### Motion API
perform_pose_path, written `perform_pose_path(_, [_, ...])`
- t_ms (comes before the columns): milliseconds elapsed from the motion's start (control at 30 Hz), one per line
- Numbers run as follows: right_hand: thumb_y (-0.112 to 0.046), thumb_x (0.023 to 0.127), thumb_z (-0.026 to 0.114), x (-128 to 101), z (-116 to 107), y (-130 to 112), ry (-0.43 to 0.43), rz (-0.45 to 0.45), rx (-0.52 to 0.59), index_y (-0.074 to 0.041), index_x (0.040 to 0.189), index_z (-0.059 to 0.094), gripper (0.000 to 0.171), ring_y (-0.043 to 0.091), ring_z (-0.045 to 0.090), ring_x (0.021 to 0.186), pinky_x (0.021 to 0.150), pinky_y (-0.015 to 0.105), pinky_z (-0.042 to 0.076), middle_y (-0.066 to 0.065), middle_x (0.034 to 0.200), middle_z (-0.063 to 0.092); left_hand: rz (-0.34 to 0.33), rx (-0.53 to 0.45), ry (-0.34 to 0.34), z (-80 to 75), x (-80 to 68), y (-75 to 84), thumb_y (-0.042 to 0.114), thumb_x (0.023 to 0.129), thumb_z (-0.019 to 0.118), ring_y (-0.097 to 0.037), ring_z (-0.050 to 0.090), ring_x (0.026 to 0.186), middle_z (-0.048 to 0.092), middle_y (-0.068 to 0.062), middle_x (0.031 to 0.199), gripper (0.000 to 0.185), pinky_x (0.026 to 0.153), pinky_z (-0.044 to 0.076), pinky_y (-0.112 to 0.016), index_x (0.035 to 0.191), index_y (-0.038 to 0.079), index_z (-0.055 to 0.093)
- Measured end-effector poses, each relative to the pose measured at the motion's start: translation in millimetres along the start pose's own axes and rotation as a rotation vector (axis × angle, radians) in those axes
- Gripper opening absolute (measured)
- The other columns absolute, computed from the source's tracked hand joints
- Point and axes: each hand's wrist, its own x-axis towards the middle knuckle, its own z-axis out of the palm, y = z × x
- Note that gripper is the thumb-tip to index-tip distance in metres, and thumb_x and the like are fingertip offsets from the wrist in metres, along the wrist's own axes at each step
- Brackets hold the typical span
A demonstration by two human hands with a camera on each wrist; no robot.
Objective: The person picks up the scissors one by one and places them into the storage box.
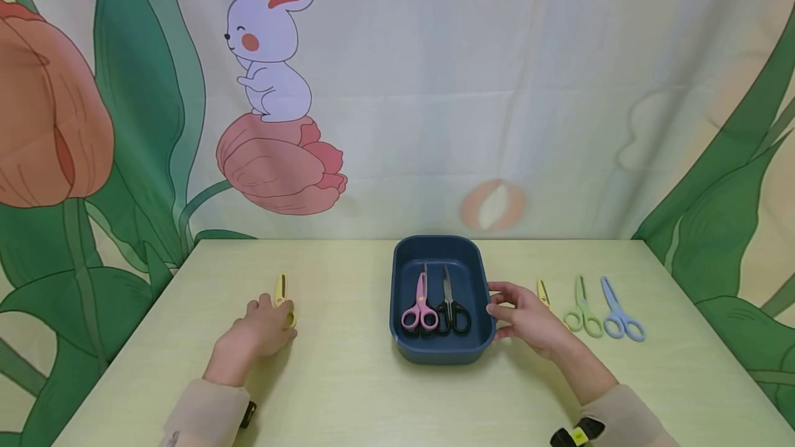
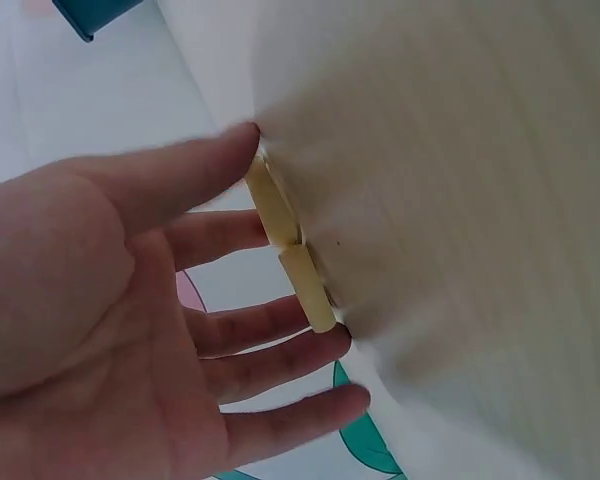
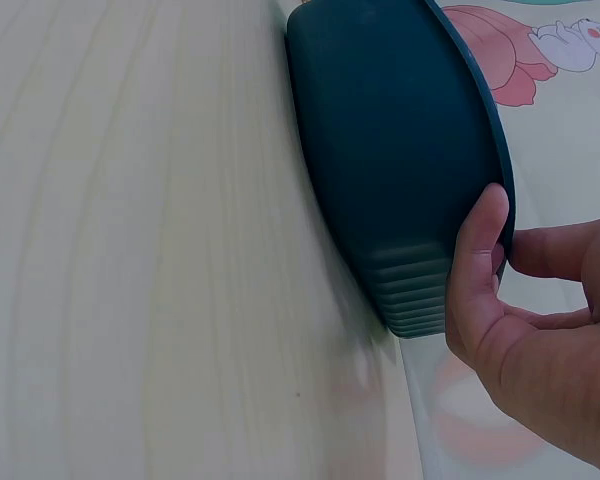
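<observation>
On the left of the table, my left hand (image 1: 257,332) reaches over a pair of yellow scissors (image 1: 282,287) lying flat. In the left wrist view its thumb and fingers pinch the yellow handles (image 2: 308,290) from opposite ends. At the middle stands a dark blue plastic bin (image 1: 444,354), whose right side my right hand (image 1: 531,319) holds. The right wrist view has the thumb against the bin's outer wall (image 3: 390,140) and a finger at its rim. Inside the bin lie pink scissors (image 1: 421,299) and black-handled scissors (image 1: 448,292), side by side, blades away from me.
Right of the bin lie another yellow pair of scissors (image 1: 543,292), partly hidden by my right hand, a green pair (image 1: 581,302) and a blue pair (image 1: 613,305). A printed curtain (image 1: 404,123) hangs behind the table's far edge.
</observation>
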Motion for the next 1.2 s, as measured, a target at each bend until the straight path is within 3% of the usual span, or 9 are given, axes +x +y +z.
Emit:
perform_pose_path(200, [0.000,0.106,0.051,-0.5,0.1,-0.4,0.002,0.004,0.000,0.010,0.152,0.033,0.051,0.022,0.060,0.086,0.066,0.033,0.059,0.024,0.121,0.046,0.068,0.019,0.023,-1.8,0.5,1.1,0.008,0.100,0.064,-0.050,0.046,0.107,0.044,-0.036,0.116,0.036,0.088,0.048,-0.061,0.131,-0.008,0.055])
perform_pose_path(367, [-0.001,0.106,0.052,-1.5,1.1,-1.1,-0.001,0.004,0.003,0.011,0.152,0.032,0.052,0.023,0.060,0.086,0.066,0.034,0.059,0.024,0.121,0.045,0.068,0.015,0.031,-3.6,1.6,2.5,0.008,0.098,0.062,-0.048,0.048,0.102,0.046,-0.034,0.110,0.027,0.086,0.047,-0.059,0.119,-0.008,0.057])
perform_pose_path(567, [0.000,0.106,0.051,-1.2,0.7,-0.4,-0.001,0.003,0.002,0.011,0.152,0.033,0.051,0.023,0.060,0.086,0.067,0.035,0.059,0.024,0.120,0.046,0.042,-0.006,0.033,-4.1,4.0,3.4,0.010,0.094,0.059,-0.049,0.048,0.104,0.046,-0.037,0.115,0.040,0.084,0.048,-0.061,0.128,-0.011,0.054])
perform_pose_path(800, [0.001,0.105,0.051,-0.2,-0.4,1.8,0.007,0.015,-0.004,0.010,0.152,0.034,0.051,0.024,0.060,0.086,0.068,0.034,0.059,0.024,0.120,0.046,0.024,-0.008,0.048,-3.8,6.1,5.4,0.015,0.092,0.060,-0.048,0.050,0.104,0.048,-0.035,0.113,0.044,0.081,0.049,-0.060,0.130,-0.007,0.056])
perform_pose_path(1200, [0.001,0.105,0.051,1.2,-1.3,3.1,0.004,0.010,-0.002,0.009,0.151,0.036,0.049,0.025,0.060,0.087,0.068,0.035,0.059,0.025,0.121,0.046,0.046,-0.004,0.132,-5.6,9.3,19.4,0.020,0.091,0.066,-0.043,0.049,0.099,0.048,-0.029,0.110,0.047,0.076,0.051,-0.054,0.127,-0.007,0.055])
